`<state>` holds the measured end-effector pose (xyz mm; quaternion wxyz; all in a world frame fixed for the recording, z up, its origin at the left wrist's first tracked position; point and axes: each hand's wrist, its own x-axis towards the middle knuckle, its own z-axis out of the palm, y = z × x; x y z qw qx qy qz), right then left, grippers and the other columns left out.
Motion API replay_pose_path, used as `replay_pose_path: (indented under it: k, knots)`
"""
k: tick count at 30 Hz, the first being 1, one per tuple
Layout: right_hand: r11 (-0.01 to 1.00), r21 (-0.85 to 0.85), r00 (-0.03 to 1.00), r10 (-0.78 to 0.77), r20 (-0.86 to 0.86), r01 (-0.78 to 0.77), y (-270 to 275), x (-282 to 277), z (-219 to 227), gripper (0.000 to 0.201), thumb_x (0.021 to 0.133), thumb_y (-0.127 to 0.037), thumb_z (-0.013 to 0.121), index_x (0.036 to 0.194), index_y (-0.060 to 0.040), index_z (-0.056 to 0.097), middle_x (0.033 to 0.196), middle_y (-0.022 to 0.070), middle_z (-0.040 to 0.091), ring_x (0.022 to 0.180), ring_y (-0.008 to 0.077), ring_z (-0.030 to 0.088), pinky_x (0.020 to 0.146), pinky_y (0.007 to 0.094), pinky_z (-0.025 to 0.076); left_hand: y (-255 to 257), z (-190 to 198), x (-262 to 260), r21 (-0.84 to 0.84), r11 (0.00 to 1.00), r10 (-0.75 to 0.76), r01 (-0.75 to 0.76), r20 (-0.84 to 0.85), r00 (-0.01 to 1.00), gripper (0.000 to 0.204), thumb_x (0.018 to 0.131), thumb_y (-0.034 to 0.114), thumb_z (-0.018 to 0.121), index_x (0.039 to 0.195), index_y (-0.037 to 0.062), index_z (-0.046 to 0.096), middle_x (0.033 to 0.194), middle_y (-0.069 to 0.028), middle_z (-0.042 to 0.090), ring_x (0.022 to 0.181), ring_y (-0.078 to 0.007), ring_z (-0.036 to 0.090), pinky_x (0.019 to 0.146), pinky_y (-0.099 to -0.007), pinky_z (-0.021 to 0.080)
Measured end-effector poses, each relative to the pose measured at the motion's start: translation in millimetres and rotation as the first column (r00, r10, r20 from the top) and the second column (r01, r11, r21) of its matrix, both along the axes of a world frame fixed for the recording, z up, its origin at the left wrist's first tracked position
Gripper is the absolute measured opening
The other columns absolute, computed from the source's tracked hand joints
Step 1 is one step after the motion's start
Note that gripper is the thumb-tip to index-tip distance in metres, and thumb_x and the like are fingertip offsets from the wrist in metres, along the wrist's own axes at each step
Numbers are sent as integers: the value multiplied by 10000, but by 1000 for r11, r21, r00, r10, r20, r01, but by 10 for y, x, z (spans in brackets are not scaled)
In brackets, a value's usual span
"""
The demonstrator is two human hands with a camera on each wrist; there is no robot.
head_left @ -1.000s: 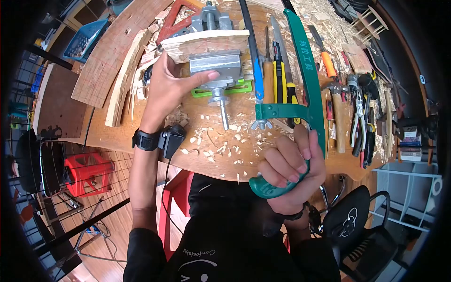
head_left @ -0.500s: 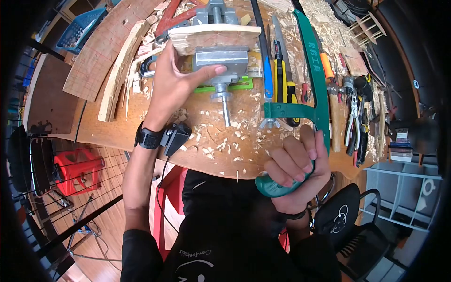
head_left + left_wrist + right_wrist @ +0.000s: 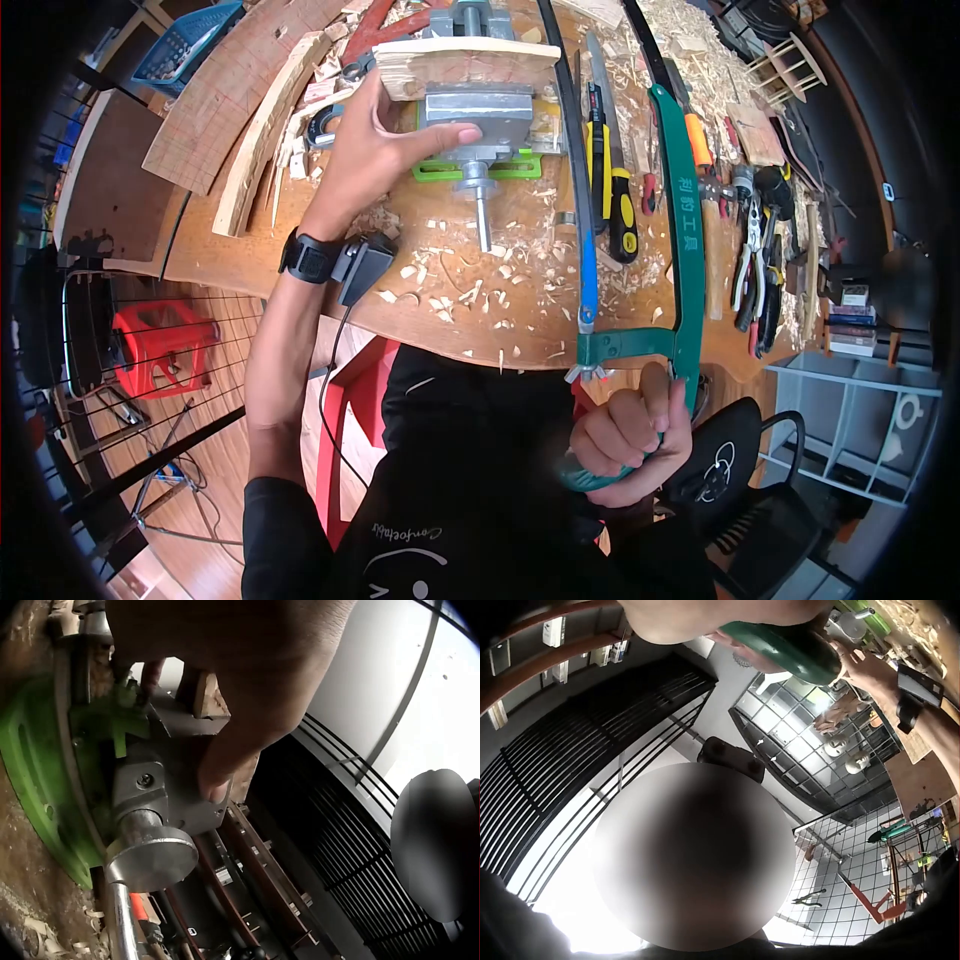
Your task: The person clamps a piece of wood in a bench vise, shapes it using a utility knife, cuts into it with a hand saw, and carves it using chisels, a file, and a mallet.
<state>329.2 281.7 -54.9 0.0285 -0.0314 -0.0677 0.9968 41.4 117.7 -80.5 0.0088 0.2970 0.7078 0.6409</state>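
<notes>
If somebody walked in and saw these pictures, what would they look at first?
Probably the big green saw, gripped in the person's right hand at the near edge of the table. Next might be the grey vise towards the back of the table, with the left hand's thumb on it and a pale piece of wood at its top. The bright red stool on the floor at left stands out too.
</notes>
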Motion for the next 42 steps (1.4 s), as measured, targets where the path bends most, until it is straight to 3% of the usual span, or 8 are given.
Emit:
replay_pose_path:
  k: [3,8,11,14,21,31,34,42]
  knots:
    - [999,-31,1000,11,-7,-11,17,14,-5,346,1103,-377,313,843,-164,395,671,-69,399,550,46,371,538,230,364,-21,14,-18,-90,996,20,-14,63,998,616,757,76,867,1263,-14,528,1206,-148,665,1127,-214,636,1019,-348,474]
    - [1000,-20,999,13,44,-12,101,13,60,359,1106,-374,294,836,-159,396,661,-63,401,525,45,370,502,229,357,15,-121,-111,168,976,-169,140,175,970,744,727,37,874,1360,-2,484,1314,-138,618,1227,-211,587,1086,-340,426]
    - [1000,-19,996,2,93,0,172,19,65,366,1107,-373,284,833,-158,398,642,-59,402,494,43,371,463,225,347,-7,-82,-158,124,976,-194,177,141,971,798,720,51,881,1399,10,463,1345,-131,606,1254,-220,572,1117,-350,394]
    - [999,-31,997,43,69,-41,254,22,35,358,1101,-380,307,832,-165,400,643,-71,391,510,34,375,490,220,354,-58,-66,-212,17,987,-157,157,196,968,841,704,80,895,1418,17,455,1354,-130,605,1271,-229,562,1132,-360,375]
    - [993,-40,992,116,38,-115,428,138,51,351,1096,-391,331,839,-162,403,628,-76,376,523,41,375,524,225,359,-8,-95,-190,131,980,-171,151,162,972,859,679,95,907,1412,15,465,1349,-131,608,1262,-239,569,1133,-361,375]
    - [983,98,987,149,61,-154,441,158,72,355,1090,-392,355,827,-160,407,618,-81,366,518,51,355,517,241,341,-93,-135,-229,20,994,-112,111,157,981,834,679,116,911,1385,-1,483,1310,-140,621,1224,-229,585,1111,-365,405]
    - [981,171,989,67,131,-89,362,-51,144,352,1099,-366,333,830,-151,409,597,-70,355,479,51,352,462,245,335,-92,-88,-193,-1,994,-112,113,148,983,834,679,112,911,1384,-1,480,1312,-140,620,1224,-232,584,1109,-365,406]
    - [995,87,999,40,16,-42,240,-797,127,383,1103,-347,317,788,-151,411,624,-57,385,521,64,375,503,248,350,-86,-119,-199,53,988,-152,146,129,980,839,699,65,890,1408,0,446,1340,-139,600,1241,-221,560,1106,-359,397]
